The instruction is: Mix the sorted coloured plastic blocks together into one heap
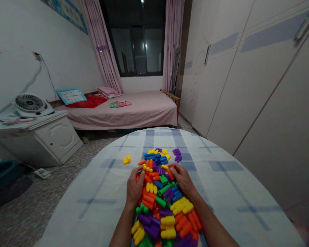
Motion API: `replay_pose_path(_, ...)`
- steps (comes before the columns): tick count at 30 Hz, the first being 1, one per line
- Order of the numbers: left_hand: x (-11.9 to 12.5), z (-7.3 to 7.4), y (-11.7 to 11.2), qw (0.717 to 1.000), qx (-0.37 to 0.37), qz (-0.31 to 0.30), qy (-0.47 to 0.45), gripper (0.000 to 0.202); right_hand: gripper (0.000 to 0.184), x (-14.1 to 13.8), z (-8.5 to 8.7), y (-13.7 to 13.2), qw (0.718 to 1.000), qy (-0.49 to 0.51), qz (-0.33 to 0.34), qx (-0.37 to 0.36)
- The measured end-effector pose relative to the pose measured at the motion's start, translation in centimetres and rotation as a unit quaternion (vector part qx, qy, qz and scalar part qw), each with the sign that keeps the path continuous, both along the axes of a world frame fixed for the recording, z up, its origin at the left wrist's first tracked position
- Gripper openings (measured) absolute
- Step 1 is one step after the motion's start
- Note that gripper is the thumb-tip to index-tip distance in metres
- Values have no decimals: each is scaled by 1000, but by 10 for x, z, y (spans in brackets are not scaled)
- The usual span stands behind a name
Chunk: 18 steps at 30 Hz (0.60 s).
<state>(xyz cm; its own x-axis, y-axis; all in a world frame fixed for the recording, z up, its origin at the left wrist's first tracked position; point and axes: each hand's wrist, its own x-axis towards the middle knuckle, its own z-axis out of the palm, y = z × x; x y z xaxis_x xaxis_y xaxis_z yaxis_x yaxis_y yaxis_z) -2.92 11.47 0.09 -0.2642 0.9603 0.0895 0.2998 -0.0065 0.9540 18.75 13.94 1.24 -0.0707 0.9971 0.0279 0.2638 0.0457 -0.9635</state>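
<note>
A long heap of plastic building blocks (164, 190), made of joined bullet-shaped tubes in orange, yellow, green, blue and purple, runs down the middle of the table. At its left side is my left hand (135, 185), thumb and forefinger closed around an orange block (138, 177). My right hand (182, 179) reaches in from the other side, its bent fingers on another orange block (170, 174). Between the hands lie a small yellow block (147, 168) and purple blocks (159, 169). Nearer me are a yellow block (168, 227) and a purple block (149, 226).
The round table (100, 192) wears a checked cloth. A yellow block (127, 159) lies apart at left, purple blocks (177, 155) at far right. Beyond stand a bed (144, 109), a white cabinet (54, 137) with a fan (31, 104), and a tall wardrobe (260, 85) at right.
</note>
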Motion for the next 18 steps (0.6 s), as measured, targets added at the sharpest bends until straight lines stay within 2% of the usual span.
replay_pose_path(18,1,4,-1,1000,-3,8,-2,47,42,-1,2,-1,1000,13,-2,-1)
